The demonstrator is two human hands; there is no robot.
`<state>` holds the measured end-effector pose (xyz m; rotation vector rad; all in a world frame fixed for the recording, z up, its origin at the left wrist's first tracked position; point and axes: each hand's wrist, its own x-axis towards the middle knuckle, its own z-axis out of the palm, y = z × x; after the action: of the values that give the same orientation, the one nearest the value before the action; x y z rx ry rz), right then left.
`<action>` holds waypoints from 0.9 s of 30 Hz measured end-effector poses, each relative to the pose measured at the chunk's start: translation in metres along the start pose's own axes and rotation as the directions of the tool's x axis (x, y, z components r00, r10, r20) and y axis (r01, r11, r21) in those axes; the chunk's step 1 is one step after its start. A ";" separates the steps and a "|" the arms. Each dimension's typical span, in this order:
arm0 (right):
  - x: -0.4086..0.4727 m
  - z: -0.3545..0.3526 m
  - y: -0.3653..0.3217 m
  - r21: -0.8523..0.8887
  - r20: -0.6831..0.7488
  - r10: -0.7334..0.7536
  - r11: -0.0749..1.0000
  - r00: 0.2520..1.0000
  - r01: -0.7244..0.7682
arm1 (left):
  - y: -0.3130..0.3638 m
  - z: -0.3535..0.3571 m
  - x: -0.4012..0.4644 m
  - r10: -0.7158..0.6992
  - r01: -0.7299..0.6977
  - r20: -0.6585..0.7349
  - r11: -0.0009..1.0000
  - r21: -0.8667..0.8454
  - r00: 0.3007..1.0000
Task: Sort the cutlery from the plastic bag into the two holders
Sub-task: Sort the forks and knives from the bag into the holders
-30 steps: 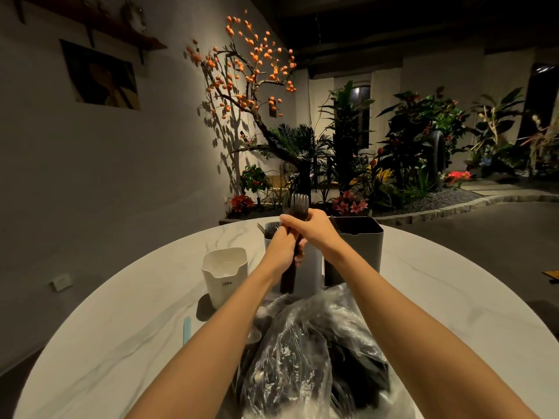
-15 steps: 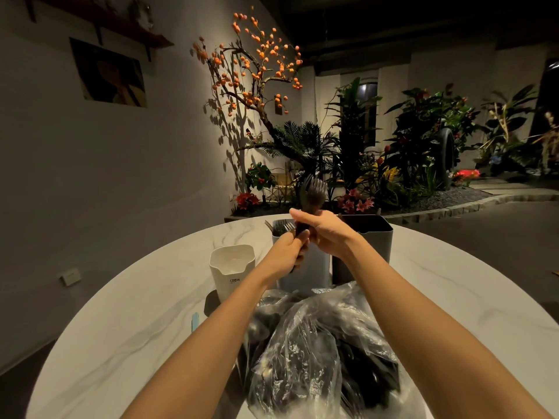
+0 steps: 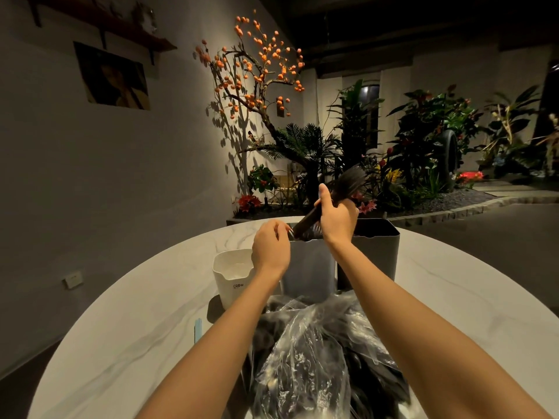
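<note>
Round white marble-look table (image 3: pixel 453 313), grey veins. Near centre: clear plastic bag (image 3: pixel 305 358) w/ dark cutlery inside, lying on the top. Just behind the bag, 2 tall holders side by side: light grey holder (image 3: pixel 308 267) on left, dark grey holder (image 3: pixel 378 252) on right. Left of those, small white cup (image 3: pixel 233 282) w/ lettering, on a dark mat (image 3: pixel 211 309). Thin light-blue strip (image 3: pixel 198 329) flat on top, near left of mat.

Glossy white marble-look desk (image 3: pixel 453 297) is gleaming smoothly; crinkled clear plastic bag (image 3: pixel 305 358) is catching light over dark matt plastic cutlery (image 3: pixel 341 192); two matt grey holders (image 3: pixel 308 267) are looking smooth
</note>
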<state>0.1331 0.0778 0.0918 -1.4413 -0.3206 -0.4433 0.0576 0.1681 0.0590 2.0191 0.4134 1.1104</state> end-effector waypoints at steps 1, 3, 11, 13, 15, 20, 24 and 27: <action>-0.002 0.000 0.002 -0.055 0.014 -0.026 0.998 1.000 0.027 | -0.002 0.001 0.001 0.002 -0.002 -0.002 1.000 0.002 1.000; -0.003 -0.001 0.005 -0.127 0.079 -0.091 0.987 0.993 0.100 | -0.005 0.003 0.003 0.007 -0.007 0.007 1.000 0.004 1.000; 0.003 0.001 0.009 -0.630 0.484 -0.108 0.646 0.869 0.431 | -0.005 0.010 0.005 0.074 -0.078 -0.035 0.992 -0.104 0.997; 0.001 0.000 0.014 -0.680 0.513 -0.046 0.588 0.857 0.438 | 0.002 0.010 0.006 0.099 -0.109 -0.062 0.978 -0.179 0.993; -0.001 0.001 0.016 -0.710 0.537 -0.068 0.502 0.841 0.494 | 0.009 0.008 0.007 0.117 -0.125 -0.048 0.956 -0.266 0.992; -0.001 0.001 0.015 -0.748 0.569 -0.046 0.387 0.821 0.539 | 0.007 0.012 0.017 0.265 -0.242 0.101 0.950 -0.195 0.959; -0.002 0.000 0.014 -0.760 0.560 -0.026 0.381 0.828 0.526 | 0.012 0.008 0.022 0.334 -0.312 0.166 0.939 -0.146 0.928; -0.003 -0.002 0.014 -0.769 0.568 -0.008 0.353 0.823 0.534 | 0.013 0.006 0.023 0.392 -0.386 0.198 0.920 -0.068 0.898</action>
<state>0.1372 0.0774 0.0775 -2.6697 -0.8419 -0.5820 0.0743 0.1709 0.0804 2.2255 -0.1229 1.1105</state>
